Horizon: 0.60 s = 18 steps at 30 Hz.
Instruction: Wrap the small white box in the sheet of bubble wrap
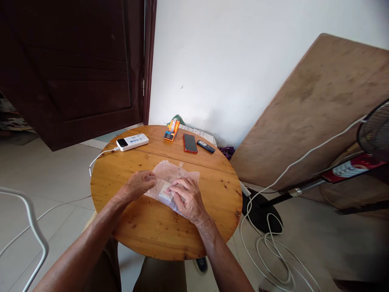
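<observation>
A sheet of clear bubble wrap (165, 168) lies on the round wooden table (146, 235), with a small pale packet (165, 191) on or inside it; which of the two I cannot tell. My right hand (189, 198) rests over the packet and the wrap, fingers bent and a little apart, touching them. At the wrap's left edge is my left hand (140, 184), its fingertips drawn together at the plastic.
Towards the table's back stand an orange tape dispenser (172, 129), a red-edged phone (190, 143), a dark small device (206, 146) and a white power bank (133, 142) with a cable. A fan stand (264, 213) and looped cable are on the right floor.
</observation>
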Tool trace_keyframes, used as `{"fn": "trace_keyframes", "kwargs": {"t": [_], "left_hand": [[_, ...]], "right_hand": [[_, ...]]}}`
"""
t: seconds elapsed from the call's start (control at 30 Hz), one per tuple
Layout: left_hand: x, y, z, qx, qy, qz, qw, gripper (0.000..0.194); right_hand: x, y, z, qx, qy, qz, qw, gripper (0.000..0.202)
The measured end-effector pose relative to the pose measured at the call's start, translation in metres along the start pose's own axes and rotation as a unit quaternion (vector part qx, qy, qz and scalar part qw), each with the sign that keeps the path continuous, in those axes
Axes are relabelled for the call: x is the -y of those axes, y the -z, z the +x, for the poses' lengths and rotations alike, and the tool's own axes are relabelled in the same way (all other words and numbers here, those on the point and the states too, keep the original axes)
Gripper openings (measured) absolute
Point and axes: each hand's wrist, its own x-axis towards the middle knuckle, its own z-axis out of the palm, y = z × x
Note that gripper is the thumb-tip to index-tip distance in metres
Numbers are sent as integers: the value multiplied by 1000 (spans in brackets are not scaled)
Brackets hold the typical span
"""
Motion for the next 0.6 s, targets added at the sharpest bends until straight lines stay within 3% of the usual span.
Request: {"fn": "trace_keyframes", "kwargs": {"t": [0.17, 0.3, 0.5, 0.6], "left_hand": [[12, 4, 1, -63, 11, 125, 990, 23], [7, 2, -5, -122, 10, 247, 961, 20], [-1, 4, -11, -87, 85, 319, 940, 33], [0, 4, -9, -80, 90, 330, 936, 32]], "right_hand": [[1, 1, 2, 11, 12, -11, 1000, 22], [7, 9, 8, 66, 11, -58, 996, 19], [30, 23, 17, 160, 28, -174, 971, 34], [38, 25, 20, 180, 32, -195, 963, 37]]}}
